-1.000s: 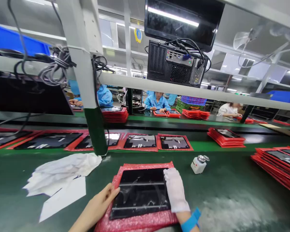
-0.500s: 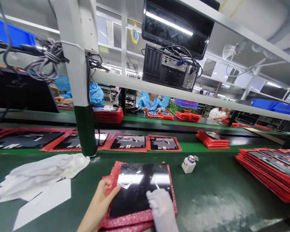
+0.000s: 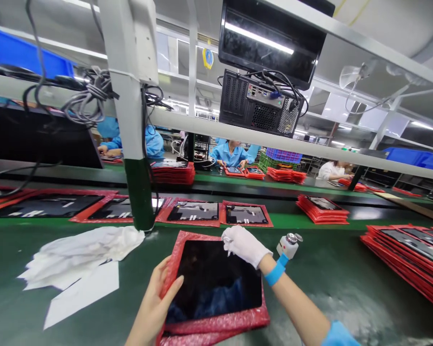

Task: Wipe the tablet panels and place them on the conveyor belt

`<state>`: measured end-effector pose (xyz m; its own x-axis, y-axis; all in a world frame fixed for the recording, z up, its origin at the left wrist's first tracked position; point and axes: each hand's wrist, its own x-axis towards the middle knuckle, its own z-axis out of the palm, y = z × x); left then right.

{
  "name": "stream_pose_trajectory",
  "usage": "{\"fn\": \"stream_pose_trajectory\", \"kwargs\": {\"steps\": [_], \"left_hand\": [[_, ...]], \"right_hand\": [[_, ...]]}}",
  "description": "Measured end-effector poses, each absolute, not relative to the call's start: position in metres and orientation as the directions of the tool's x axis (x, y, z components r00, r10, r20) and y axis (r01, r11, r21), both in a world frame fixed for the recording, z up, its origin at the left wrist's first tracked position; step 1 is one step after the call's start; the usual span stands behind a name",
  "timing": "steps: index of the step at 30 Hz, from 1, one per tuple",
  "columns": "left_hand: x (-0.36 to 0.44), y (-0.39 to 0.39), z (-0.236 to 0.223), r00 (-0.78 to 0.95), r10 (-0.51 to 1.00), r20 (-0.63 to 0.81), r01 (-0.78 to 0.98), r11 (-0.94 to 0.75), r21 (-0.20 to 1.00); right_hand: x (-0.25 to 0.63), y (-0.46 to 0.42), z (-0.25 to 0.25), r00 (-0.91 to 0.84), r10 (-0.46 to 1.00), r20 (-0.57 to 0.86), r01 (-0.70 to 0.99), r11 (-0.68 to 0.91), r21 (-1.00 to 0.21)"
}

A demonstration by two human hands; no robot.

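Far left on the tabletop (image 3: 328,288): crumpled white cloth (image 3: 82,252), with a white card (image 3: 84,294) just in front, partly under it. Next, your bare left hand (image 3: 154,299) grips the left edge of the screen (image 3: 216,283), thumb on the glass, fingers round the red wrap (image 3: 220,324) beneath. Screen is in front of you, dark face up, lying on that wrap. Behind, panels (image 3: 195,210) sit in a row on red wrap. Your gloved right hand (image 3: 243,245) is at the screen's upper right, fingers bent in close together; can't tell if they pinch anything. White bottle (image 3: 287,245) just beyond your blue wristband (image 3: 277,270), partly hidden. Then a small red stack (image 3: 321,210); far right, a bigger stack (image 3: 411,262).
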<state>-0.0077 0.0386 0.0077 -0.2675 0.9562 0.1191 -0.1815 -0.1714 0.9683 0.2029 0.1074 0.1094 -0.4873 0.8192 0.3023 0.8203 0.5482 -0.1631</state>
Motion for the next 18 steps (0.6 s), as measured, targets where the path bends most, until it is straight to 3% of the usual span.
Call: {"fn": "stream_pose_trajectory", "kwargs": {"steps": [5, 10, 13, 15, 18], "left_hand": [[-0.029, 0.051, -0.011, -0.274, 0.942, -0.196, -0.283, 0.116, 0.952], [-0.042, 0.053, -0.005, -0.093, 0.922, -0.376, -0.408, 0.309, 0.859], [-0.033, 0.045, 0.004, 0.068, 0.883, -0.465, -0.509, 0.431, 0.745], [-0.027, 0.042, 0.004, 0.115, 0.878, -0.465, -0.559, 0.444, 0.7], [-0.024, 0.044, -0.005, 0.026, 0.909, -0.416, -0.544, 0.362, 0.757]], "right_hand": [[0.205, 0.094, 0.125, -0.547, 0.785, 0.291, 0.803, 0.59, -0.084], [0.22, 0.058, 0.14, -0.447, 0.543, 0.711, 0.851, 0.504, 0.15], [0.216, 0.029, 0.099, -0.452, 0.403, 0.795, 0.85, 0.465, 0.248], [0.208, 0.01, 0.056, -0.478, 0.434, 0.764, 0.817, 0.539, 0.206], [0.2, -0.013, 0.002, -0.439, 0.581, 0.685, 0.791, 0.611, -0.011]]}}
